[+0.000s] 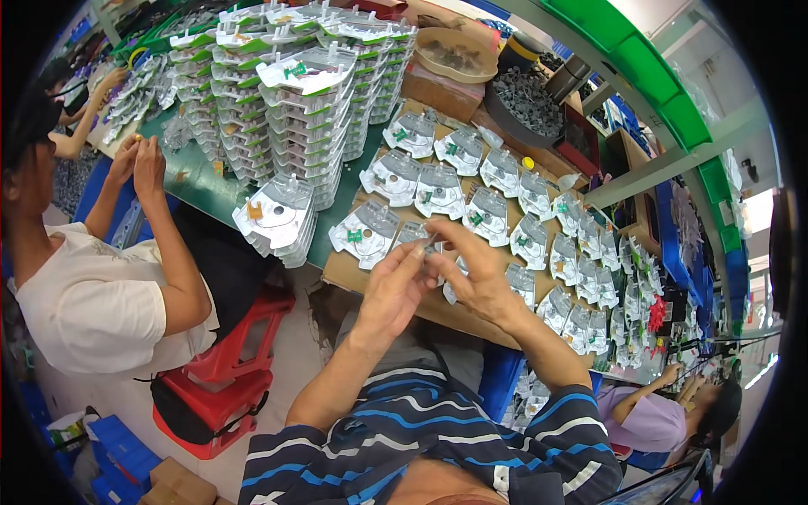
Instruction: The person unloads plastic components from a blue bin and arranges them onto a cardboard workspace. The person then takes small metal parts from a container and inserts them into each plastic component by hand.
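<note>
My left hand (394,290) and my right hand (478,273) meet in front of my chest, above the near edge of the cardboard-covered table. Between their fingertips they pinch a small grey part (432,247), too small to name. Both hands have their fingers closed on it. Rows of silvery plastic housings lie under and beyond my hands, several with a small green circuit board on top. Nearest to my left hand is one housing (364,234) with a green board (354,236). My right hand partly covers some of the housings.
Tall stacks of housings (290,126) stand at the left back. Behind the rows are a round bin of grey parts (526,103) and a tan bowl (455,55). A co-worker (93,295) sits at my left near a red stool (220,379); another (648,418) works at far right.
</note>
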A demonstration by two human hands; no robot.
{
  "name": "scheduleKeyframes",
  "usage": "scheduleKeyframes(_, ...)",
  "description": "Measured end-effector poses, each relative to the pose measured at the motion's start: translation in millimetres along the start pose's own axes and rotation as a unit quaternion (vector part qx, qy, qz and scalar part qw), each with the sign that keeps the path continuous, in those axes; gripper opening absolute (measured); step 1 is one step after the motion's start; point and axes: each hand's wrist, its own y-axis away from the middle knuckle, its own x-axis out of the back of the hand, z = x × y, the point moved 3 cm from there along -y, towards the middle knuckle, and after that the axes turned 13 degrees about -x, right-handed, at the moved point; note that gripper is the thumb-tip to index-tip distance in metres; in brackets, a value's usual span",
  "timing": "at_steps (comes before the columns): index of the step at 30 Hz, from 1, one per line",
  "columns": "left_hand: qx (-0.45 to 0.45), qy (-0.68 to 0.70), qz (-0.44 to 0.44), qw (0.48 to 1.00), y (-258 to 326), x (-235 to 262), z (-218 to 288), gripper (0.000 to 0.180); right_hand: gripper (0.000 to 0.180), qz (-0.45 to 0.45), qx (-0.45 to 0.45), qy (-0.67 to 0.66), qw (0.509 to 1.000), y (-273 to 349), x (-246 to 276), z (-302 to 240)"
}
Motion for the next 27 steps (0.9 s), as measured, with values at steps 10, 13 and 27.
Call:
scheduleKeyframes(10, 0.047, -0.055, -0.036, 0.997, 12, 16, 30, 0.029, 0.01, -0.136, -0.049, -0.008, 0.989, -43, 6, 4)
scheduleKeyframes(13, 0.028, -0.139, -0.012, 0.99, 17, 27, 39, 0.032, 0.019, 0.0, -0.056, 0.052, 0.997, -82, 3, 21)
scheduleKeyframes(27, -0.065, -0.437, 0.044, 0.896, 34, 71, 49, 0.049, 0.023, 0.073, -0.093, 0.192, 0.974, -140, -50, 62)
